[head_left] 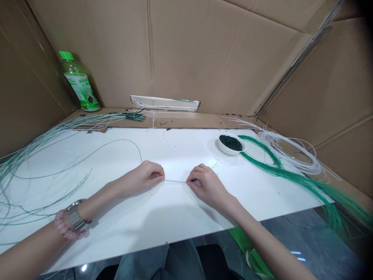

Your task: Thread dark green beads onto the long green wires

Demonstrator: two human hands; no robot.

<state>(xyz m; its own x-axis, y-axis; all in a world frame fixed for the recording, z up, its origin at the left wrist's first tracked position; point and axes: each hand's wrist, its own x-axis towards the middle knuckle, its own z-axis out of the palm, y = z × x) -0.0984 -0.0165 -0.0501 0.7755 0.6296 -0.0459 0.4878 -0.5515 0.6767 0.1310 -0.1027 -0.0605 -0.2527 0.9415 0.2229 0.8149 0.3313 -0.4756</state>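
A thin cord [175, 181] is stretched nearly level between my two hands, just above the white tabletop. My left hand [147, 177] pinches one end of this span between thumb and fingers. Beyond that hand the strand loops back over the table to the left. Opposite it, my right hand [205, 182] pinches the cord too. Small dark bits, perhaps beads, show between its fingers, and a short thin tail pokes out behind it. A white bowl [230, 151] of dark green beads [230, 142] stands beyond my right hand.
Coiled green strands [275, 167] and white strands [300, 155] lie at the right. At the left spread loose strands [35, 144] with dark beaded ends [135, 116]. A green-capped bottle [80, 85] stands in the back left corner. Cardboard walls [186, 54] enclose the white table [122, 229].
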